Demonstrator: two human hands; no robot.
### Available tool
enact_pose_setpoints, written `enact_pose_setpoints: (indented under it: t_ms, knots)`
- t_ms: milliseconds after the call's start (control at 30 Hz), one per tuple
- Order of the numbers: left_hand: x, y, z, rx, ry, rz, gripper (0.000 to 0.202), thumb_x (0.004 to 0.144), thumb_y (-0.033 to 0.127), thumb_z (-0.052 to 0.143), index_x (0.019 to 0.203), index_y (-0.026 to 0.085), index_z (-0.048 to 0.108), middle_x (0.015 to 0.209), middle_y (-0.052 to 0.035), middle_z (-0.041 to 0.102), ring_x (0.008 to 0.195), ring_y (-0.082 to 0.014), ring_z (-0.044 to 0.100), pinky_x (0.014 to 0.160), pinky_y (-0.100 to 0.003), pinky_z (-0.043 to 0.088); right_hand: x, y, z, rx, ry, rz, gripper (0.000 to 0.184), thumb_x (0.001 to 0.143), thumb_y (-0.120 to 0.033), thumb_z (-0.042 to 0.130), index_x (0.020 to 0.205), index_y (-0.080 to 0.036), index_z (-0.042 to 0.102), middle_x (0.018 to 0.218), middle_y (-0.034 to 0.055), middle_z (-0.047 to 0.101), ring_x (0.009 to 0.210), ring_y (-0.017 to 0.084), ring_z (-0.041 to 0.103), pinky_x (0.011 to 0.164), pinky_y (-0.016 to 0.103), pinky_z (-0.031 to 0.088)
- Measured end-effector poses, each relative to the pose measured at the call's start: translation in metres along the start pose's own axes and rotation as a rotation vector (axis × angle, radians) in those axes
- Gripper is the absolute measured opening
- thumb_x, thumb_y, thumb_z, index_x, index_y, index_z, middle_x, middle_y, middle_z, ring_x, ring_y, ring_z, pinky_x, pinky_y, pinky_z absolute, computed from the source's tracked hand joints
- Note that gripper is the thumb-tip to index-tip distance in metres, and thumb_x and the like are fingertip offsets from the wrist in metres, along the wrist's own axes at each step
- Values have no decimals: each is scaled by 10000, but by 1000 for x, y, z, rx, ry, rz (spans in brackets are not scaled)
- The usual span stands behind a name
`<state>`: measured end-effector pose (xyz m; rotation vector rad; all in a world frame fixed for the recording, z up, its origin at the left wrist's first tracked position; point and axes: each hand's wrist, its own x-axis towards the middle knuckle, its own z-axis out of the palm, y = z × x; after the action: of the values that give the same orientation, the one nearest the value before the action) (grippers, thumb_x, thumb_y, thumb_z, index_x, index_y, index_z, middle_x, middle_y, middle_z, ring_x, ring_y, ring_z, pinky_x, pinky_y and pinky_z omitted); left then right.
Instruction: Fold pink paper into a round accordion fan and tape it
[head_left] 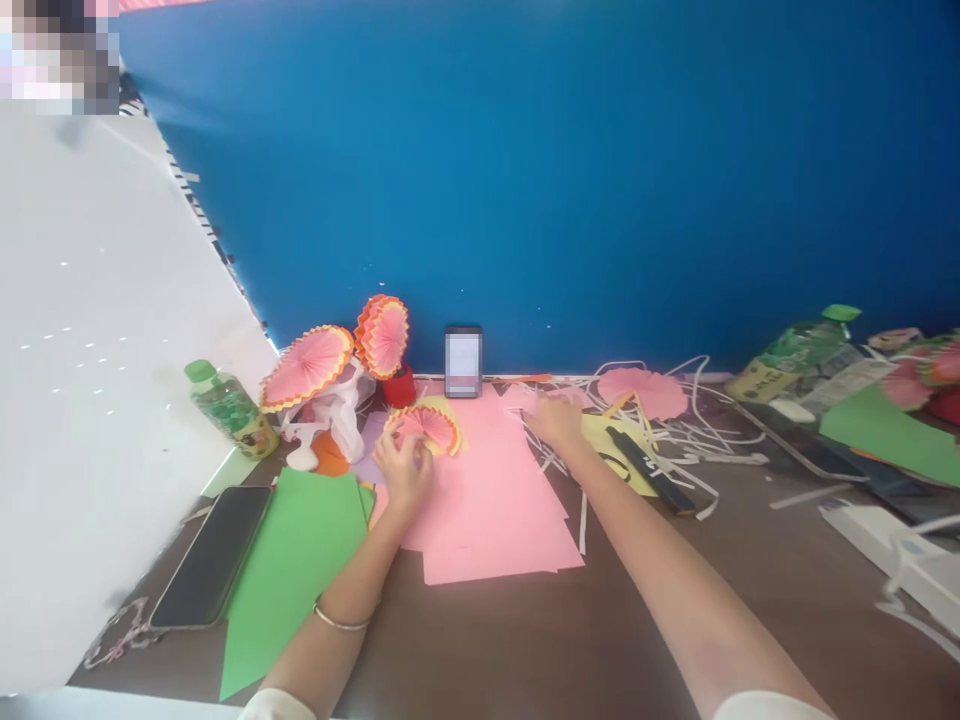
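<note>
My left hand (403,468) holds a pleated pink-and-yellow paper fan (427,424) against the stack of pink paper sheets (487,500) on the brown table. My right hand (555,420) reaches forward and rests palm down at the far edge of the pink sheets, near strips of white paper (675,440); nothing shows in its grip. Two finished pleated fans (307,365) (384,335) stand upright behind my left hand. A pink paper circle (643,390) lies beyond my right hand.
A phone (463,361) leans against the blue wall. Another phone (212,555) lies flat at left beside green paper (300,560). Green-capped bottles stand at left (229,405) and right (802,355). A black marker (649,468) lies on yellow paper. A white board (90,400) fills the left side.
</note>
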<state>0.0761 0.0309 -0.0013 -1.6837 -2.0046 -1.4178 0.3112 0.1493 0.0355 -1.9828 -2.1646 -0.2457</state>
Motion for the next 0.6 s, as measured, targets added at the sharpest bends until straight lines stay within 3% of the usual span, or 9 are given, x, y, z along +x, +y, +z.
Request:
enact_pose_setpoints:
  t_ms: [100, 233, 300, 367, 400, 467, 533, 600]
  knots:
    - [-1, -1, 1, -31, -18, -1, 132, 714, 116, 499, 749, 195, 599, 1127, -98, 484, 993, -258, 461, 836, -423, 324, 6, 6, 6, 9, -18, 0, 276, 745, -220, 497, 945, -53, 590, 725, 171, 662, 748, 272, 602, 870, 451, 270]
    - [-2, -2, 2, -71, -38, 5, 138, 720, 112, 486, 746, 199, 590, 1080, -97, 501, 1017, -266, 458, 833, -431, 324, 6, 22, 1, 31, 30, 45, 290, 762, -141, 418, 984, -77, 593, 737, 163, 667, 770, 266, 613, 826, 409, 328]
    - [-2, -2, 3, -89, -45, 20, 143, 719, 105, 480, 749, 196, 586, 1051, -94, 513, 1011, -260, 466, 829, -425, 332, 2, 26, -6, 110, 122, 102, 323, 791, -166, 372, 1028, -102, 582, 819, 158, 669, 804, 267, 609, 776, 394, 375]
    - [-2, -2, 4, -112, -55, 40, 159, 721, 98, 471, 780, 193, 584, 1013, -93, 527, 989, -251, 481, 823, -417, 347, -10, 23, -15, 373, 305, 129, 321, 799, -204, 371, 1032, -141, 584, 921, 130, 663, 828, 248, 605, 739, 373, 422]
    - [-2, -2, 4, -125, -57, 54, 176, 723, 95, 466, 813, 191, 582, 995, -93, 534, 976, -246, 488, 823, -414, 356, -19, 19, -18, 523, 355, 53, 301, 801, -220, 381, 1005, -172, 596, 951, 101, 660, 838, 227, 605, 743, 359, 439]
    - [-2, -1, 5, -145, -61, 95, 243, 722, 94, 463, 922, 182, 569, 992, -102, 537, 973, -242, 491, 832, -414, 371, -41, 7, -22, 737, 329, -150, 226, 786, -237, 428, 876, -215, 633, 910, 52, 668, 853, 208, 605, 766, 353, 458]
    - [-4, -1, 5, -141, -84, 176, 354, 715, 97, 477, 1055, 172, 536, 1071, -125, 517, 1016, -251, 476, 854, -425, 372, -67, -6, -21, 875, 217, -298, 178, 764, -214, 463, 751, -226, 640, 851, 31, 672, 844, 197, 614, 798, 365, 464]
    - [-6, -1, 4, -118, -152, 293, 437, 705, 94, 498, 1130, 191, 516, 1184, -137, 472, 1091, -267, 438, 887, -444, 356, -87, -16, -15, 997, 81, -358, 171, 755, -190, 474, 713, -225, 636, 832, 27, 674, 821, 185, 631, 780, 361, 488]
